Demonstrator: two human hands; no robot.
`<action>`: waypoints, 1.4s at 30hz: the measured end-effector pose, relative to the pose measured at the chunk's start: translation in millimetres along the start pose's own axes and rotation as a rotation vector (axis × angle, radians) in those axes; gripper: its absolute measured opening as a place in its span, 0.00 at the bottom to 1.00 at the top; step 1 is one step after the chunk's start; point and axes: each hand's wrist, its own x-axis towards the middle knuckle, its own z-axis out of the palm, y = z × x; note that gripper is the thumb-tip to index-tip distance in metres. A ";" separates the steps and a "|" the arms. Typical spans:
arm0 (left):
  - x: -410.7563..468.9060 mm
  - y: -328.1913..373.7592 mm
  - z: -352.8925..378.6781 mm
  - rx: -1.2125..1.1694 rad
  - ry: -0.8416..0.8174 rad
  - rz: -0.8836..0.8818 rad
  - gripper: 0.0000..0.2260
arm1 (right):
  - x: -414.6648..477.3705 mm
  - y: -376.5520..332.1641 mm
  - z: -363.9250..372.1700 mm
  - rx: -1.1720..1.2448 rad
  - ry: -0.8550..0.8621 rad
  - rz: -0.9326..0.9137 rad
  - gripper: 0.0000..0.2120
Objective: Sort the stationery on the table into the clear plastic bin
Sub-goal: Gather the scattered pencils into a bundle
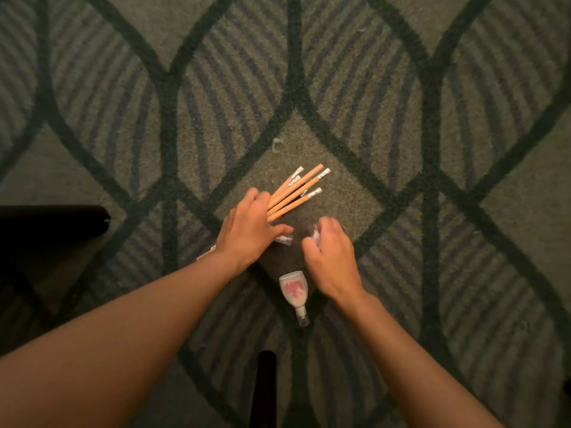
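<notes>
While our left hand (pixel 250 230) grips the bundle of orange wooden pencils (pixel 298 193) above the patterned green carpet (pixel 432 149), our right hand (pixel 330 257) curls round a small whitish item (pixel 315 234). We should gather the pencils tight before lifting. No clear plastic bin shows.

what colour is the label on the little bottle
Pink, on the whitish bottle; the head view shows it best.

Pencils (pixel 296 185): five, four eraser-tipped and one plain-ended. Bottle (pixel 293 288): one, white with a pink label. Clear scrap (pixel 278 145): one. White bits (pixel 283 239): at least two, partly hidden, full count unreadable. Dark furniture legs (pixel 264 387): two.
</notes>
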 end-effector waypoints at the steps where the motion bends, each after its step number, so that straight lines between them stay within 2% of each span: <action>1: 0.2 -2.2 -0.2 -0.005 -0.011 0.016 0.19 | -2.9 5.2 -0.7 0.009 0.012 0.019 0.04; 4: -0.8 -10.9 -3.8 -0.022 -0.110 0.083 0.20 | -10.5 18.1 2.5 -0.045 -0.025 0.017 0.09; 8: -1.2 -16.7 -7.7 0.152 -0.267 0.242 0.19 | -23.1 23.4 11.8 -0.353 -0.222 -0.208 0.14; 10: -1.6 -14.6 -6.2 0.222 -0.233 0.272 0.15 | -25.2 22.9 15.6 -0.537 -0.285 -0.260 0.21; 12: -2.8 -11.3 -3.4 0.217 -0.170 0.252 0.11 | -25.8 19.8 19.1 -0.580 -0.252 -0.263 0.21; 16: -5.0 -7.0 0.4 0.160 -0.050 0.168 0.10 | -26.4 14.6 25.9 -0.598 -0.193 -0.305 0.15; 20: -9.2 -5.7 -2.0 0.170 0.072 0.082 0.10 | -26.9 12.6 24.4 -0.568 -0.244 -0.321 0.12; 26: -16.7 8.5 -31.5 0.040 0.171 -0.132 0.10 | -17.4 -13.3 -15.8 -0.453 -0.150 -0.145 0.12; 30: -14.9 31.3 -84.7 0.019 0.168 -0.225 0.09 | -9.7 -57.5 -66.9 -0.423 -0.104 -0.058 0.14; 33: -20.8 54.1 -140.6 -0.074 0.240 -0.279 0.10 | -14.3 -105.7 -108.7 -0.322 -0.047 0.010 0.14; 38: -58.3 96.7 -228.9 -0.369 0.378 -0.388 0.09 | -45.1 -196.3 -161.9 -0.221 0.026 -0.048 0.09; 42: -102.3 127.7 -308.3 -0.422 0.464 -0.330 0.05 | -84.6 -261.7 -213.9 -0.237 0.108 -0.105 0.13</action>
